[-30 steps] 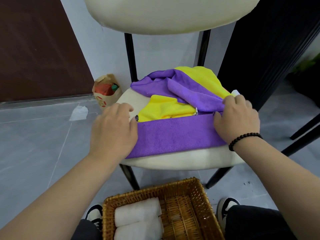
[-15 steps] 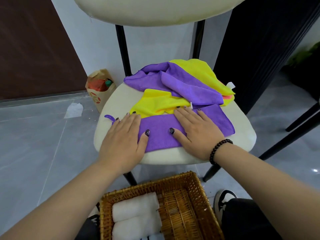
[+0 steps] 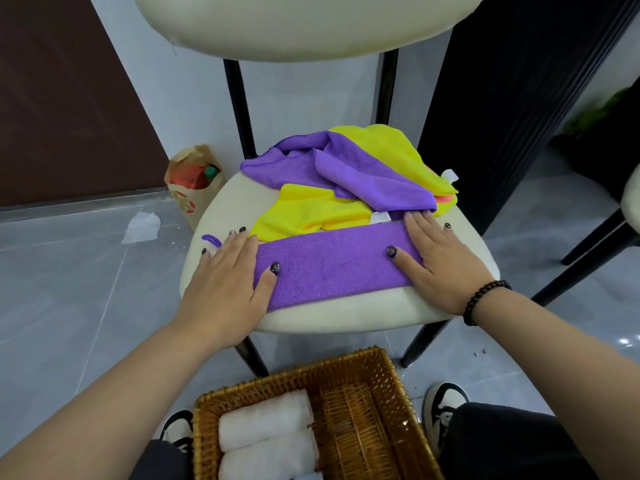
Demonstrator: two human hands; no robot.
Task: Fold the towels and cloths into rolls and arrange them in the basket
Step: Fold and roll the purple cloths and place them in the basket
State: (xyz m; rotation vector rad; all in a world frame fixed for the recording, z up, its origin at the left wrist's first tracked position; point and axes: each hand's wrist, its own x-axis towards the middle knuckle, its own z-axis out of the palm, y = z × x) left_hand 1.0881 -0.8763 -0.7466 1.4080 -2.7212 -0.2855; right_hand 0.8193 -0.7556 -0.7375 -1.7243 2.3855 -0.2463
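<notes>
A purple cloth [image 3: 332, 265] lies folded into a long strip across the front of the cream chair seat [image 3: 332, 317]. My left hand [image 3: 228, 285] presses flat on its left end with fingers straight. On its right end my right hand [image 3: 440, 261] lies flat too. Behind the strip sits a loose pile: a yellow cloth [image 3: 311, 213], a second purple cloth [image 3: 349, 171] and another yellow one [image 3: 398, 150]. Below the seat stands a wicker basket [image 3: 374, 375] holding two white towel rolls [image 3: 266, 420].
The chair's black legs [image 3: 252, 355] flank the basket, and its cream backrest [image 3: 304, 26] fills the top. A paper bag [image 3: 194, 185] stands on the grey floor by the wall. A dark slatted cabinet [image 3: 502, 98] rises at the right. My shoes [image 3: 446, 403] are beside the basket.
My hands have slid apart from the middle of the purple strip to its two ends, flattening it. The strip now lies longer and smoother.
</notes>
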